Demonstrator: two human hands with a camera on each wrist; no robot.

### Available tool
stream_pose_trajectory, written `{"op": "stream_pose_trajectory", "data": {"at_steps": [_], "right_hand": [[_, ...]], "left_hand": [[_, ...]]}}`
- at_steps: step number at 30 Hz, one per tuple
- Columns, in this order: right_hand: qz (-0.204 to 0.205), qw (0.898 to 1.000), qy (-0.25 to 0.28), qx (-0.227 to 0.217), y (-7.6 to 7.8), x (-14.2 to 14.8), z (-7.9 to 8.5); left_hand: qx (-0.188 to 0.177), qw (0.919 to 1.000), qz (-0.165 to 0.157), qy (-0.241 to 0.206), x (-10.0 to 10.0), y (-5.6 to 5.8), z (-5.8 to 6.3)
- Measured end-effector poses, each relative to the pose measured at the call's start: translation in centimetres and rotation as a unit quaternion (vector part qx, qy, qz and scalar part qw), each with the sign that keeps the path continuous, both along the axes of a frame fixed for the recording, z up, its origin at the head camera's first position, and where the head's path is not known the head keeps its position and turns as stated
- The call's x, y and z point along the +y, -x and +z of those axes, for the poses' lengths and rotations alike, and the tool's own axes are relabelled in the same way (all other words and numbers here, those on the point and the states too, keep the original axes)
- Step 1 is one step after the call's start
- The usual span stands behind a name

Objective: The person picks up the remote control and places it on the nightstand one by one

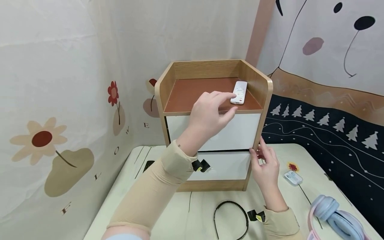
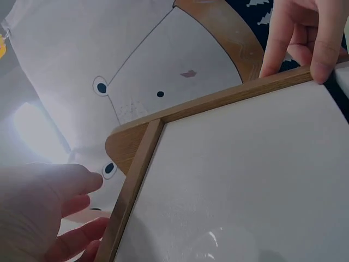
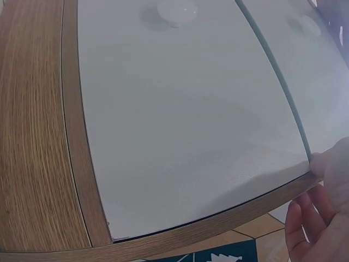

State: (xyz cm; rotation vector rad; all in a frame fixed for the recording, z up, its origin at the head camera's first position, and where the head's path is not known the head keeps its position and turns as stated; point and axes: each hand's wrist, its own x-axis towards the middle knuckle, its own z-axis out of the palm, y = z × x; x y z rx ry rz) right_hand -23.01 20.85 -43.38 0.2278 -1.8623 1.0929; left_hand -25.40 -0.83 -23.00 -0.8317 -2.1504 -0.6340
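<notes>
One remote (image 1: pixel 240 90), head view only

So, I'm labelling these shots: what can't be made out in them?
Inside of cabinet: head view, hidden by white fronts.
Markings on remote: head view, too small.
Whether the left hand touches it: head view, a fingertip hides that spot.
Lowest part of hairband: head view, cut off by bottom edge.
</notes>
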Motion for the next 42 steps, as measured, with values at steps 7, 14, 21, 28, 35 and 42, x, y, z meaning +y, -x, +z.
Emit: {"op": "stream_pose_trajectory", "data": {"at_steps": [7,14,21,28,35,42], "right_hand": [[-0.005,1.000,-0.003,-0.007,0.0,0.0,-0.3],[0.000,1.000,-0.017,-0.011,0.3,-0.4,-0.7],[-0.015,1.000,-0.026,0.003,0.3,-0.3,-0.6],[-0.016,0.999,-0.028,0.013,0.5,-0.4,-0.5],[-0.020,0.999,-0.025,0.014,0.4,-0.4,-0.4],[-0.021,0.999,-0.021,0.022,0.2,-0.3,-0.4]], "left_hand": [[0.068,0.9940,-0.077,-0.038,-2.2,-1.0,-1.8],[0.081,0.9883,-0.098,-0.084,-6.0,-2.9,-3.7],[0.109,0.9779,-0.089,-0.154,-9.5,-3.8,-6.2],[0.097,0.9676,-0.098,-0.211,-12.8,-3.7,-9.2],[0.079,0.9539,-0.082,-0.278,-16.0,-3.2,-12.3],[0.006,0.9510,0.013,-0.309,-18.3,-2.1,-16.7]]}}
